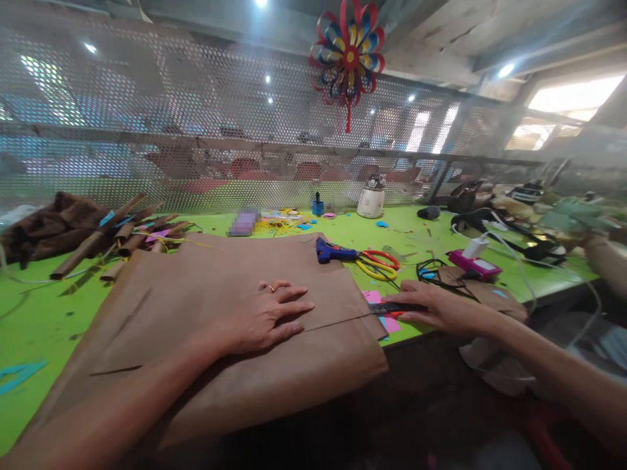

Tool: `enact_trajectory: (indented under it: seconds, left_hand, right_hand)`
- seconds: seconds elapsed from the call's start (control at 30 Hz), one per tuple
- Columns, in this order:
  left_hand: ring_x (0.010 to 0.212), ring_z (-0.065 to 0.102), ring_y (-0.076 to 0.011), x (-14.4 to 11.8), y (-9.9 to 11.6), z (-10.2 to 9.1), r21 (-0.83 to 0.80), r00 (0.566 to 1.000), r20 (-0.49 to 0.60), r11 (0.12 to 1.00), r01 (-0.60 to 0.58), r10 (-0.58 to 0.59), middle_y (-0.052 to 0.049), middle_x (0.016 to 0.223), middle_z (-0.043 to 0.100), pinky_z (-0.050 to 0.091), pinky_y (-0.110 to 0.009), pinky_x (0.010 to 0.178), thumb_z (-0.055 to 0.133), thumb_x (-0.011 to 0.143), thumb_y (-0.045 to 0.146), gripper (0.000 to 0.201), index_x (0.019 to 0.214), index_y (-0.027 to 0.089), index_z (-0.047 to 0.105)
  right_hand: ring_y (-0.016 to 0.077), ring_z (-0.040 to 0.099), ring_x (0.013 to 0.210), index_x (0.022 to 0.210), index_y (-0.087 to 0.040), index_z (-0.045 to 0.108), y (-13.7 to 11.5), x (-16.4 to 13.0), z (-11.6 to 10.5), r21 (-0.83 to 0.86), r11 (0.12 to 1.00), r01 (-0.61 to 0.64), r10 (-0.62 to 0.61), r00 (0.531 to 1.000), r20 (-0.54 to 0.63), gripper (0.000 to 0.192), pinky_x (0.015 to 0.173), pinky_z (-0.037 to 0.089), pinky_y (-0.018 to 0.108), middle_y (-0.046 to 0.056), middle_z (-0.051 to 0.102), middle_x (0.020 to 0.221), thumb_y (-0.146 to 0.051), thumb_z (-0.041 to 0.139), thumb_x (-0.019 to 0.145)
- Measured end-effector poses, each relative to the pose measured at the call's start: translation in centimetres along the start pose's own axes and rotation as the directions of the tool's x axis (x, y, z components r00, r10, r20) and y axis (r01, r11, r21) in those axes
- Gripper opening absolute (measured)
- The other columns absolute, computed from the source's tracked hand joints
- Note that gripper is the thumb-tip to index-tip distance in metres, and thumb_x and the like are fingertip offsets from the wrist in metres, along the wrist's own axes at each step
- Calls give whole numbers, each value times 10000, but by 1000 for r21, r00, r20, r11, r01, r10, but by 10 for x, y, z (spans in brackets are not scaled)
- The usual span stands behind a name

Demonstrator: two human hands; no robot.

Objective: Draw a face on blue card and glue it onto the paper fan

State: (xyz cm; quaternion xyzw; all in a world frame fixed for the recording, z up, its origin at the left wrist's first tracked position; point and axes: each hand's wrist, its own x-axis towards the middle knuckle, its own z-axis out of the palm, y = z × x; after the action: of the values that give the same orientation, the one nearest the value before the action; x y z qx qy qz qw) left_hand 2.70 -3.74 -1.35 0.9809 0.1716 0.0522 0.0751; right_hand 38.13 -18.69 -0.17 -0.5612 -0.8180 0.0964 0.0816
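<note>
A large sheet of brown kraft paper lies on the green table, and its near edge hangs over the table's front. My left hand rests flat on this paper, fingers spread, with a ring on one finger. From beside its fingertips a thin dark line, which looks like a slit, runs right to the paper's edge. There my right hand is closed around a slim black utility knife, tip at the line's end. Pink and blue paper scraps lie under the knife. The fingers of my right hand are partly hidden.
A blue glue gun lies on the paper's far right corner, beside red- and yellow-handled scissors. Brown paper tubes are piled at left. A white bottle stands behind. A pink power strip and cables lie at right.
</note>
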Motion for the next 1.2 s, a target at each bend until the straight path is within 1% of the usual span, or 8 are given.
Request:
enact_trajectory:
  seconds: [0.13, 0.23, 0.4, 0.57, 0.77, 0.9, 1.1, 1.2]
  left_hand:
    - [1339, 346, -310, 1, 1, -1, -1, 1000, 6, 1000, 12, -12, -4, 1484, 417, 214, -517, 1061, 373, 954, 500, 414, 1357, 438, 449]
    - [1324, 363, -319, 2, 1, -1, -4, 1000, -9, 1000, 8, -8, -2, 1475, 429, 228, -519, 1048, 395, 947, 497, 407, 1344, 442, 465]
    - [1301, 398, -313, 3, -2, 1, -12, 999, -43, 1000, -5, 5, -2, 1456, 455, 253, -496, 1040, 426, 934, 497, 401, 1326, 444, 490]
    - [1310, 386, -316, 3, -1, -1, -4, 1000, -20, 1000, 7, -7, 1, 1462, 446, 260, -483, 1031, 421, 933, 502, 408, 1332, 441, 484]
    - [1324, 363, -319, 3, 0, 0, 8, 1000, 2, 1000, 9, -9, -5, 1484, 417, 251, -501, 1015, 391, 944, 505, 418, 1352, 441, 454]
    - [1309, 377, -312, 3, -1, 1, -20, 1000, -28, 1000, -3, 2, -15, 1462, 446, 245, -488, 1028, 413, 937, 502, 414, 1339, 425, 481]
    - [1298, 380, -317, 3, 0, 0, -23, 1000, -13, 1000, 7, -7, -18, 1464, 442, 244, -505, 1027, 398, 943, 505, 416, 1339, 413, 486]
    - [1299, 378, -316, 3, 0, 0, 0, 1000, -6, 1000, 2, -2, -16, 1469, 436, 245, -511, 1025, 385, 947, 510, 420, 1343, 412, 481]
  right_hand:
    - [234, 597, 920, 1317, -264, 575, -2, -2, -1, -3, 1000, -17, 17, 1000, -2, 462, 822, 479, 367, 117, 603, 1020, -477, 406, 944]
    - [219, 592, 898, 1308, -270, 581, -2, -1, -1, 20, 1000, -12, 13, 1000, -15, 458, 810, 478, 351, 103, 596, 993, -486, 431, 933]
    - [236, 578, 989, 1309, -279, 579, 5, -8, 3, 61, 998, -25, 26, 1000, -6, 446, 876, 455, 367, 106, 598, 1047, -474, 433, 935]
    - [222, 577, 962, 1327, -276, 560, 5, -18, 3, 74, 994, -76, 76, 997, 7, 447, 857, 447, 346, 101, 581, 1034, -462, 428, 943]
    - [214, 579, 935, 1319, -275, 565, -6, -6, 0, 73, 996, -44, 44, 999, 4, 445, 838, 450, 337, 90, 581, 1002, -469, 426, 944]
    - [227, 595, 925, 1328, -287, 560, -8, -1, 0, 40, 999, -34, 34, 999, -9, 457, 816, 465, 346, 103, 602, 1011, -485, 412, 944]
    - [247, 598, 983, 1313, -251, 580, -9, -6, -3, 24, 999, -44, 44, 999, 6, 469, 865, 463, 367, 128, 618, 1057, -483, 410, 943]
    - [247, 602, 988, 1320, -268, 574, -6, -11, 0, 49, 997, -64, 63, 998, 15, 462, 871, 467, 377, 121, 624, 1067, -481, 427, 937]
